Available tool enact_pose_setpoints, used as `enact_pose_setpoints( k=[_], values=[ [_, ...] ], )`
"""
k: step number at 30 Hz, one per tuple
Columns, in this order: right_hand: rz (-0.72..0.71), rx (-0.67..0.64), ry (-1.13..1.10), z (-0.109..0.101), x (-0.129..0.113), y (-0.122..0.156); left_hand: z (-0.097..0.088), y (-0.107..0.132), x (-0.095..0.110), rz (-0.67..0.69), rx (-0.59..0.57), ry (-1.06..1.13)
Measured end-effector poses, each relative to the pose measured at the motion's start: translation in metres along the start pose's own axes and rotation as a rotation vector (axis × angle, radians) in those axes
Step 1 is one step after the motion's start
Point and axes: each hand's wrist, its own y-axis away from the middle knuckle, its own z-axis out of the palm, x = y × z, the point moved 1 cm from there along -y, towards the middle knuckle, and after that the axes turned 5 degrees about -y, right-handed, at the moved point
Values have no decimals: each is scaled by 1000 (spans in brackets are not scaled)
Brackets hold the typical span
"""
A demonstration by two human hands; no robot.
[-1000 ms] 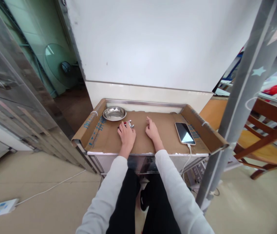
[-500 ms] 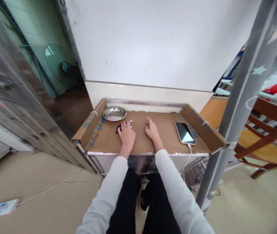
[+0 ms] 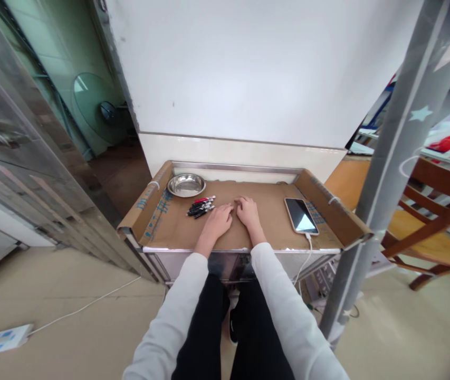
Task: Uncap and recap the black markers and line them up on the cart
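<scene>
On the cardboard-lined tabletop [image 3: 177,229], several black pens and a red one lie in a loose bundle of pens [image 3: 201,207]. Just right of the bundle rests my left hand [image 3: 219,220], its fingers stretched toward the other hand and holding nothing I can see. My right hand [image 3: 249,213] lies on the cardboard beside it, fingers slightly bent and pointing left, with nothing visible in them. The fingertips of both hands come close together; whether they touch I cannot tell. Behind the pens sits a round metal dish [image 3: 186,186].
A phone [image 3: 301,215] with a white charging cable [image 3: 307,254] lies on the right of the tabletop. Raised cardboard sides [image 3: 329,208] border it. A grey post [image 3: 383,174] and a wooden chair [image 3: 430,221] stand to the right. White panel [image 3: 248,68] behind.
My left hand has come off the pens and moved right, toward my right hand, leaving the pens uncovered. My right hand's raised index finger has lowered, its fingers now turned left.
</scene>
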Motion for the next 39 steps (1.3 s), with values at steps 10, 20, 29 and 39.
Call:
enact_pose_setpoints(
  k=[10, 20, 29, 39],
  values=[
    [34, -14, 57, -3, -4, 2, 2, 1, -3, -38, -17, 40],
    [46, -30, 57, -1, -1, -1, -13, 2, 1, -170, 139, -13],
    [43, -19, 45, -1, -1, -1, -17, 11, -6, -679, 391, -189],
    [53, -26, 21, -1, 0, -1, -10, 9, -6, -636, 316, -216]
  ],
)
